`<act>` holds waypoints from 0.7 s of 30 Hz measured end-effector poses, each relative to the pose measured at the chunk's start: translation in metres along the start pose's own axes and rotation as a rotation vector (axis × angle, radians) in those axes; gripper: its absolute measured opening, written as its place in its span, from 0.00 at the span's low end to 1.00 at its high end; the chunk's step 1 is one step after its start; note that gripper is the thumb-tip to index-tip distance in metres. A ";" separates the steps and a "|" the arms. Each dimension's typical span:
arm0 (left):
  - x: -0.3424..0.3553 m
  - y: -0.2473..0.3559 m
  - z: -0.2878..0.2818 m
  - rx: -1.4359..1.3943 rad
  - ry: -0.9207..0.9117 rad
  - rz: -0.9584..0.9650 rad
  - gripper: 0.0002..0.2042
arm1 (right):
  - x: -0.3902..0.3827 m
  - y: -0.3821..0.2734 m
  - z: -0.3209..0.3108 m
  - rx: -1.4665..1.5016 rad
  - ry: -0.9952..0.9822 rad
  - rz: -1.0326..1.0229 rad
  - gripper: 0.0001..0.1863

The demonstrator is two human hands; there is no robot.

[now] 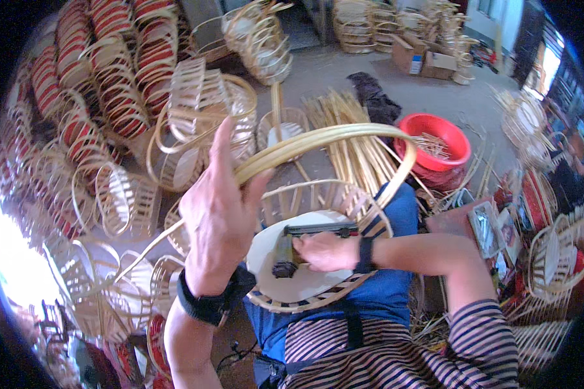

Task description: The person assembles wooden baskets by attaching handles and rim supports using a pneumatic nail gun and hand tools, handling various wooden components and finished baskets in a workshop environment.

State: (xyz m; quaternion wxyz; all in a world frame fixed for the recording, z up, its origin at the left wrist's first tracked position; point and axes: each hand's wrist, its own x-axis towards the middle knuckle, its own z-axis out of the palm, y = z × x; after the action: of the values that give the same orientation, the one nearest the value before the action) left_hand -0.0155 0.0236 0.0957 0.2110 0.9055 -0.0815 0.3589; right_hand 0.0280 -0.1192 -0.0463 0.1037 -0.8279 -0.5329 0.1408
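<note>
On my lap rests an oval woven basket with a pale flat base and open slatted sides. Its thick bent-strip handle arches over the far side. My left hand is raised at the handle's left part, the handle lying in the crook between thumb and fingers, the index finger pointing up. A long thin strip runs off to the lower left from behind this hand. Inside the basket, my right hand is closed around a dark staple gun with a long straight bar; its fingertips are partly hidden.
Stacked baskets with red bands fill the left. Beyond my lap lies a bundle of long strips, beside a red basin of short sticks. Cardboard boxes and more baskets stand at the back. A metal tray sits at right.
</note>
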 end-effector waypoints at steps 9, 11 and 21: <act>0.009 -0.018 -0.004 0.048 -0.085 0.063 0.23 | 0.027 -0.033 -0.154 -0.426 0.967 -0.448 0.44; 0.008 -0.030 -0.019 0.043 -0.165 0.164 0.15 | 0.025 -0.027 -0.161 -0.470 0.689 -0.250 0.37; -0.051 -0.036 0.021 -0.267 0.241 -0.281 0.15 | 0.023 -0.022 -0.167 -0.398 0.710 -0.282 0.18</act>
State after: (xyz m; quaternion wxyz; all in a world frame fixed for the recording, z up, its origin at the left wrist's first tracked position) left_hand -0.0287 0.0463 0.0357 0.3850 0.8228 0.0242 0.4174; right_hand 0.0758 -0.0925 0.1150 0.1373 -0.7480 -0.5888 -0.2737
